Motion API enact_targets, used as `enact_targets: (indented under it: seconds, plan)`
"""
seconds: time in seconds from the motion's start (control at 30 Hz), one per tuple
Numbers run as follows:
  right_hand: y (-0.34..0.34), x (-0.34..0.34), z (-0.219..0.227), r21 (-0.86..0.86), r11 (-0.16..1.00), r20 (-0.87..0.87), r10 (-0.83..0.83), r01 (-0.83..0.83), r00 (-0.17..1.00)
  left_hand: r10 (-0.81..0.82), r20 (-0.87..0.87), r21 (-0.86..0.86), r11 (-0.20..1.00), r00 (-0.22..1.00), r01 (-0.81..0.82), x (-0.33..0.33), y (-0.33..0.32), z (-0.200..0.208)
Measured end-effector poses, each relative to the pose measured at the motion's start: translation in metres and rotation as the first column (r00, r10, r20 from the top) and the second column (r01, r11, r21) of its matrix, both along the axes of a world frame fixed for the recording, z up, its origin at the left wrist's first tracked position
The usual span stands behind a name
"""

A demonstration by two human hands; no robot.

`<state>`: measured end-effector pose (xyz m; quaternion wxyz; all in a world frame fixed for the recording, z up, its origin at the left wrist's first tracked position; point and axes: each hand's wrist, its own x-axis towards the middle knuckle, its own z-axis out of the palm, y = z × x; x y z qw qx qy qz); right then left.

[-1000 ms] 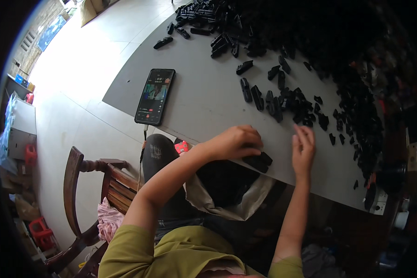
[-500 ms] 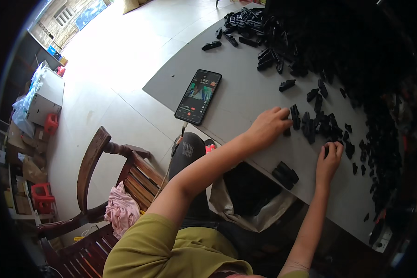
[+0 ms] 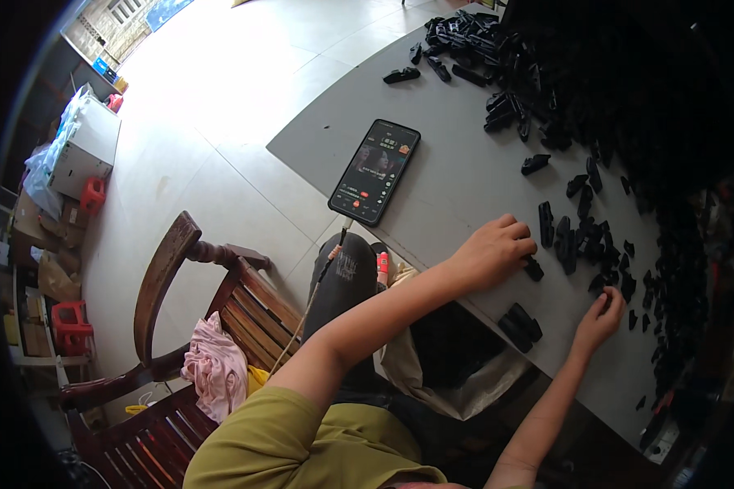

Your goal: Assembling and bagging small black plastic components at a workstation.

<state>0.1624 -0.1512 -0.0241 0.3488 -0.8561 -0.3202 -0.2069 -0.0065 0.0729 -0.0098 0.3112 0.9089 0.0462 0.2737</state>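
Many small black plastic pieces, long and narrow, are scattered over the grey table (image 3: pixel 457 196). My left hand (image 3: pixel 493 254) reaches in over the table with its fingers curled down on one black plastic piece (image 3: pixel 533 269), which shows below the fingertips. Farther right, my right hand (image 3: pixel 600 323) has its thumb and fingers bent together at the near edge of a loose cluster of pieces (image 3: pixel 587 243). Whatever lies in that pinch is too dark to make out. Nearer me, a few black pieces (image 3: pixel 519 328) lie side by side by the table edge.
A phone (image 3: pixel 375 172) with a lit screen and a cable lies near the table's left edge. A big heap of black pieces (image 3: pixel 497 49) covers the far side. Below the edge hangs an opened pale sack (image 3: pixel 481 395). A wooden chair (image 3: pixel 249 306) with pink cloth (image 3: pixel 216 367) stands left.
The whole view has shifted, so table and phone appear farther right. My left hand has come nearer the table edge relative to the pieces; my right hand stays by the cluster.
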Motion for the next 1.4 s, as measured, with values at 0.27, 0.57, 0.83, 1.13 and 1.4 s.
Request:
enact_targets:
  seconds: [0.27,0.57,0.83,1.13,1.4]
  plan:
    - [0.031,-0.061,0.030,0.135,0.910,-0.281,0.415,-0.392,0.865,-0.234,-0.051,0.007,0.972,0.971,0.235,0.000,0.001,0.002]
    - [0.041,-0.070,0.021,0.220,0.900,-0.438,0.435,-0.375,0.787,-0.233,-0.032,0.014,0.972,0.972,0.234,-0.001,0.001,0.000]
    - [0.038,-0.074,0.024,0.434,0.839,-0.536,0.533,-0.328,0.655,-0.229,-0.050,0.016,0.973,0.972,0.230,-0.001,0.002,0.000]
    - [0.039,-0.077,0.024,0.121,0.897,-0.422,0.435,-0.426,0.795,-0.231,-0.062,0.013,0.973,0.971,0.232,-0.002,0.002,0.002]
    - [0.041,-0.074,0.022,0.084,0.898,-0.375,0.431,-0.433,0.821,-0.226,-0.049,0.016,0.974,0.973,0.227,-0.002,0.002,0.002]
